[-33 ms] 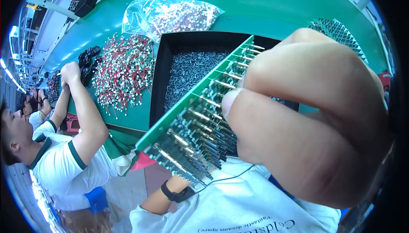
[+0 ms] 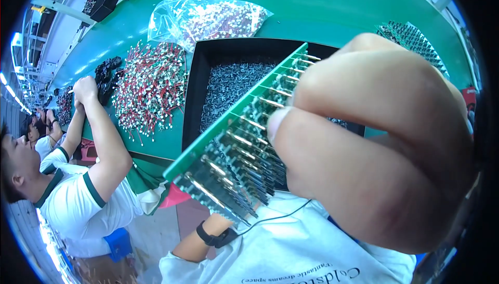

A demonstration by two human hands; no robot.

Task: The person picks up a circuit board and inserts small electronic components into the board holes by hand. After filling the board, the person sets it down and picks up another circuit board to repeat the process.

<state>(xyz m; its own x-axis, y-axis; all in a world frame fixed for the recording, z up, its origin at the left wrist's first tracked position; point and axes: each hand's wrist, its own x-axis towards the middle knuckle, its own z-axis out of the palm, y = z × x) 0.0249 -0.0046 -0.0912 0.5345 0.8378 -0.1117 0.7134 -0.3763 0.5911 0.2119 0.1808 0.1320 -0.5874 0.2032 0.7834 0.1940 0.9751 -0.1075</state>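
Note:
Close in front, my right hand (image 2: 384, 143) pinches a green circuit board (image 2: 235, 112) between thumb and finger. The board is tilted, running from upper right to lower left. Rows of brass-coloured and dark metal pins (image 2: 244, 154) stick out from its lower side. From below comes my left forearm (image 2: 193, 243), with a black wristband (image 2: 212, 236) on the wrist. The left hand itself is behind the board and pins, so its fingers are hidden. Beneath the board sits a black tray (image 2: 193, 102) of small dark metal pieces (image 2: 234, 84).
On the green table (image 2: 322, 3) lie a heap of red-and-white connector wires (image 2: 148, 89) and a clear bag (image 2: 218, 19) of similar ones. Another pin-covered board (image 2: 416, 42) rests at the far right. A co-worker (image 2: 73, 185) sits close by on the left, hands raised together.
My right hand and the circuit board have shifted very slightly to the left. The grip looks the same, and the things on the table stay put.

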